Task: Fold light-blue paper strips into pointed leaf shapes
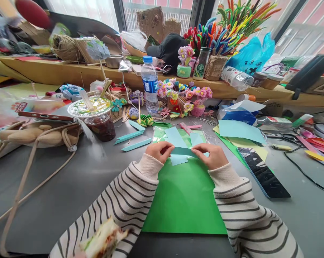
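My left hand (160, 151) and my right hand (213, 154) pinch the two ends of a light blue paper strip (182, 151). It is stretched level between them, above a green paper sheet (185, 200). More light blue paper pieces (175, 135) lie on the sheet's far end, partly behind the strip. A pink strip (190, 127), perhaps a ruler, rests among them. Left of my left hand, folded light blue strips (136, 144) lie on the grey table. In front of my left forearm, a bitten sandwich (104, 239) shows at the bottom edge; who holds it is unclear.
A lidded cup of dark drink (100, 125) and a water bottle (150, 86) stand at the back left and centre. On the right lie a phone (264, 173), a light blue sheet (239, 130) and scissors (285, 138). Craft flowers (183, 95) line the shelf's foot.
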`<state>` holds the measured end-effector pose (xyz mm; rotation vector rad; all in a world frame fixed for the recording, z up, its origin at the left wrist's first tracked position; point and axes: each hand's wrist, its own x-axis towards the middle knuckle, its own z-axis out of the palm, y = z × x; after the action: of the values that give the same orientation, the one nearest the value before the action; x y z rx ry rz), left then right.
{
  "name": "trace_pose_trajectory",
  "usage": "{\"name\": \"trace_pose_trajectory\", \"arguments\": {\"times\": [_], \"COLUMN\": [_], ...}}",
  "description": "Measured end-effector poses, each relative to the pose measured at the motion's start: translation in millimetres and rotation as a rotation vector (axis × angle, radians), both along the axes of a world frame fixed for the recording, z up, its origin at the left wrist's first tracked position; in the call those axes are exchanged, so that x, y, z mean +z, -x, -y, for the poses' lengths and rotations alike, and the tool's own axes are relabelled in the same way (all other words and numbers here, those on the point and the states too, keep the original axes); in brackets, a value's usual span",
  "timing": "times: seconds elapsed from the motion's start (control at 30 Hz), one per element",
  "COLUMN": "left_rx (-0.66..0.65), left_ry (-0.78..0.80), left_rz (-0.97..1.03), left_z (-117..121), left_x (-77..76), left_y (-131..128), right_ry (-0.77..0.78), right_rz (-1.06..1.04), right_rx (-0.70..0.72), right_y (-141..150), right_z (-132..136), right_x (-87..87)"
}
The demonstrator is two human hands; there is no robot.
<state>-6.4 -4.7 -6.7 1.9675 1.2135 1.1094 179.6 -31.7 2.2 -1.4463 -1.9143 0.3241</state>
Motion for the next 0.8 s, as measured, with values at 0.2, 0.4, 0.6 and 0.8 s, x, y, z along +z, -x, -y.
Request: {"name": "trace_pose_trajectory", "arguments": {"times": [0.2,0.4,0.6,0.8], "left_rx": [0.028,-0.694,-1.027,-1.089], "left_ry": [0.159,0.729,0.878,0.73], "left_rz": [0.119,0.314,0.188,0.24], "left_z": [-4,17,47,61], "left_x": [8.2,40.0,71.2,79.4], "left_y": [5,46,72,64], "right_ry": [0.038,0.092,0.088,0.093], "right_rz": [0.016,0.022,0.03,0.032], "right_rx": [-0.026,-0.022,-0.005,0.015], "right_y": [-2,-1,1,-3], "right_z": [0,-1,-1,-3], "right_x": [-3.2,-4.2,-5.0,-8.2]}}
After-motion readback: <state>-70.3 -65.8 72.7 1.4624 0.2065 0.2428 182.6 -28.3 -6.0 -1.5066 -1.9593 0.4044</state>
